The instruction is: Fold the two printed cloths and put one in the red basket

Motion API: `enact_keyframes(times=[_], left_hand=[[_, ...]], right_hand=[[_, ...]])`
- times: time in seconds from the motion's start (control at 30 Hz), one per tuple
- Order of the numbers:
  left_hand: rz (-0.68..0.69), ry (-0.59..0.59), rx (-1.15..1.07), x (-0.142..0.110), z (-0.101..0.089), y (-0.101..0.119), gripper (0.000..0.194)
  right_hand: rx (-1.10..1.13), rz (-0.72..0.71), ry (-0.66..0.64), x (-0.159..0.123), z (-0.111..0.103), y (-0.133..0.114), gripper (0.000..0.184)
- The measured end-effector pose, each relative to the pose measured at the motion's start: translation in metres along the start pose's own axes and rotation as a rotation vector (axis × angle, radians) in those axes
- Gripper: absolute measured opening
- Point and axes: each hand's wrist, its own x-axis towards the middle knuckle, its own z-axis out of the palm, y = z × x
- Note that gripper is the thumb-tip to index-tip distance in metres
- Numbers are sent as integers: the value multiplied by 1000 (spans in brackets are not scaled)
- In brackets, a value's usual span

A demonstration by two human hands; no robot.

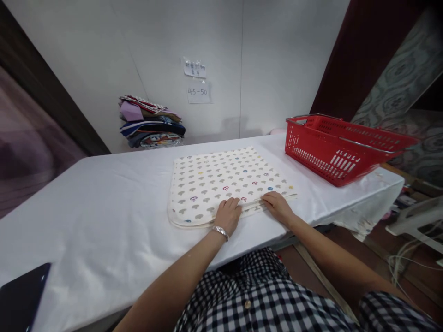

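Observation:
A folded white cloth lies flat on the table, printed with rows of small grey mushroom-like shapes and a few coloured ones. Its layers show along the near edge, and the near left corner is rounded. My left hand, with a silver bracelet at the wrist, grips that near edge around its middle, fingers curled on the fabric. To its right, my right hand pinches the same edge close to the near right corner. Both thumbs are mostly hidden.
A white satin-like cloth covers the table. On the right stands a red plastic basket with metal handles. Folded fabrics are stacked at the back left. A dark flat device lies at the near left corner. Paper signs hang on the wall.

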Motion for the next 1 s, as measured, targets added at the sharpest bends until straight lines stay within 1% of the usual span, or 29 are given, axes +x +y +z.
enact_keyframes(times=[0.1, 0.27, 0.43, 0.53, 0.6, 0.67, 0.73, 0.83, 0.9, 1.0], left_hand=[[8, -11, -31, 2, 2, 1, 18], [2, 58, -119, -2, 1, 2, 14], [-2, 59, -154, -5, 0, 1, 14], [-53, 54, -180, -5, 1, 0, 13], [-103, 32, -198, -4, 0, 0, 13], [-137, 6, -210, -4, -1, -1, 13], [-151, -5, -216, -3, -3, -1, 14], [-146, 9, -214, -3, -3, -1, 14], [-147, 21, -217, -3, -2, -2, 14], [-153, 19, -221, -3, -2, -2, 14]], right_hand=[[-11, -13, -9, 1, 0, -1, 22], [-25, -41, -18, 2, -1, -4, 24], [-41, -77, -42, 1, -2, -6, 26], [-46, -107, -75, 1, -3, -9, 27], [-50, -121, -89, 2, -4, -11, 27], [-52, -126, -72, 1, -6, -12, 29], [-49, -125, -19, 0, -6, -13, 30], [-46, -125, 47, -2, -6, -13, 23], [-56, -148, 42, -4, -7, -14, 18], [-96, -173, 24, -3, -8, -17, 16]])
